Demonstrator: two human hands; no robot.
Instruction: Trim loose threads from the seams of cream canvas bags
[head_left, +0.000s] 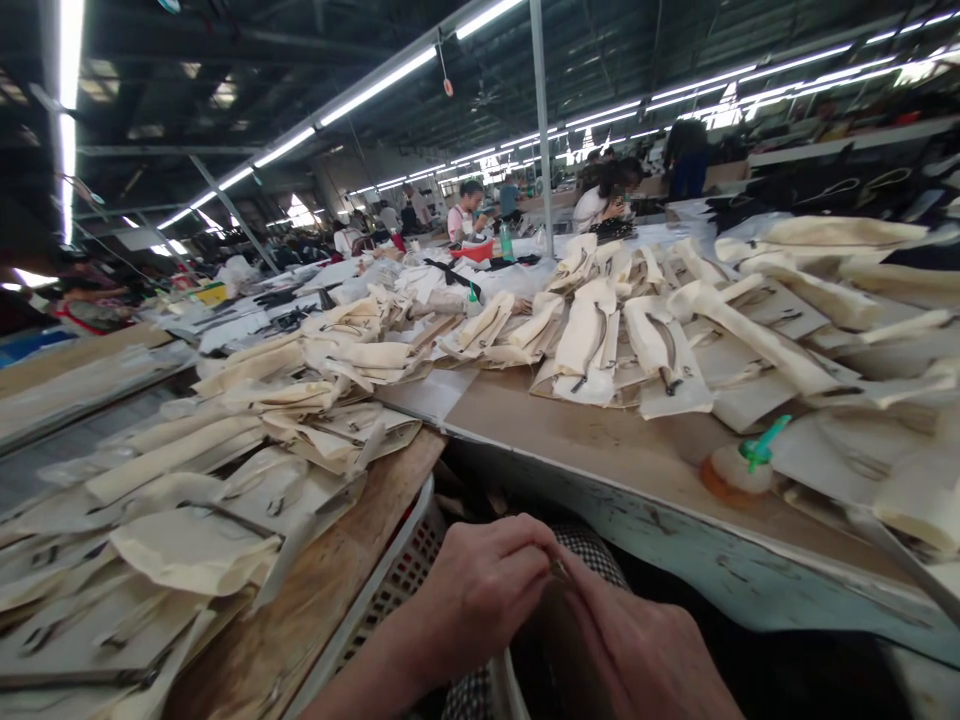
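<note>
My left hand (484,580) is closed, its fingers curled in a pinch at the top edge of a dark brown flat piece (559,640) low over my lap. My right hand (641,625) lies along the other side of that piece, with its fingers meeting those of my left hand. Much of the piece is hidden by the hands and shadow, so its kind does not show. Below my left forearm is a white plastic basket (397,570) with a perforated wall. Checkered cloth (589,550) shows behind the hands.
Cream padded pieces with dark strips cover the left wooden table (300,580) and the brown-topped table (540,420) ahead. A squat bottle with a green nozzle (742,465) stands on the right, near the table's edge. A metal post (541,130) rises beyond; several people work farther back.
</note>
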